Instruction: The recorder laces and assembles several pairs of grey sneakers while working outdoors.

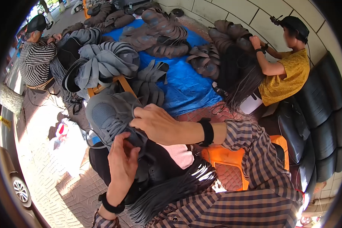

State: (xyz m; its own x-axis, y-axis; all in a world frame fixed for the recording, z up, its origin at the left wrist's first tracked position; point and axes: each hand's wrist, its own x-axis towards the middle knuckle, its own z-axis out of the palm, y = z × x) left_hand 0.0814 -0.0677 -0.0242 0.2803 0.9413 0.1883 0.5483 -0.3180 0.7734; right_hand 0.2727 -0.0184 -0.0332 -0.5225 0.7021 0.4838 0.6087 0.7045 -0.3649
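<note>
A grey shoe upper (pixel 102 110) with a mesh toe and grey laces (pixel 119 129) lies over my lap, its toe pointing away to the upper left. My right hand (pixel 155 123) is closed on its right edge, with the fingertips turned inward and partly hidden. Close below, my left hand (pixel 123 161) has its bent fingers and thumb at the lacing and collar of the same upper. Whether a lace end is between those fingers cannot be made out. A thick bundle of dark grey laces (pixel 159 199) hangs across my lap.
Stacked grey uppers (pixel 110 62) rest by a wooden frame (pixel 125 88) ahead. Brown uppers (pixel 165 30) are piled on a blue tarp (pixel 182 83). One person (pixel 36 57) sits far left, another (pixel 287 72) at right. An orange stool (pixel 230 157) and black sofa (pixel 319 98) stand right.
</note>
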